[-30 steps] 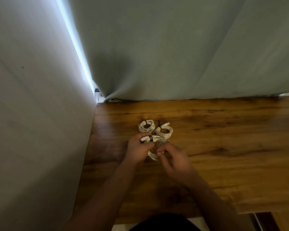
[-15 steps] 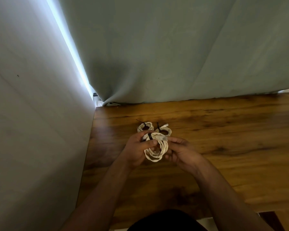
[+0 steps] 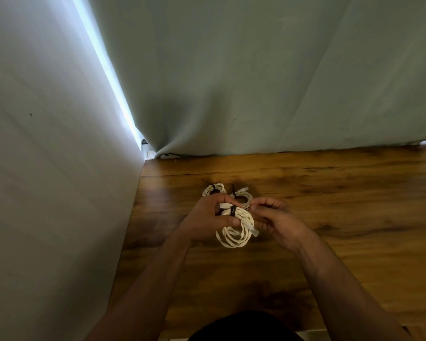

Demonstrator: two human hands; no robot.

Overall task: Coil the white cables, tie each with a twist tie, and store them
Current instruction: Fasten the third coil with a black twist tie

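Note:
My left hand point(image 3: 207, 219) grips a coiled white cable point(image 3: 235, 235) near its top, above the wooden table point(image 3: 342, 217). A black twist tie point(image 3: 232, 210) wraps the coil where my thumb and fingers hold it, and a plug end point(image 3: 251, 226) hangs at the coil's right. My right hand point(image 3: 273, 217) is curled just right of the coil, fingertips pinched near the tie; what they pinch is too small to tell. Behind my hands lie two more coiled white cables, one at the left point(image 3: 214, 189) and one at the right point(image 3: 242, 195), each bound with a black tie.
A pale wall point(image 3: 59, 168) runs along the table's left edge. A grey-green curtain point(image 3: 256, 82) hangs down to the table's far edge, with a bright gap of light at its left. Bare wood stretches to the right of my hands.
Both hands have lifted the coil off the table and turned it upright. My right hand moved from on top of the coil to its right side.

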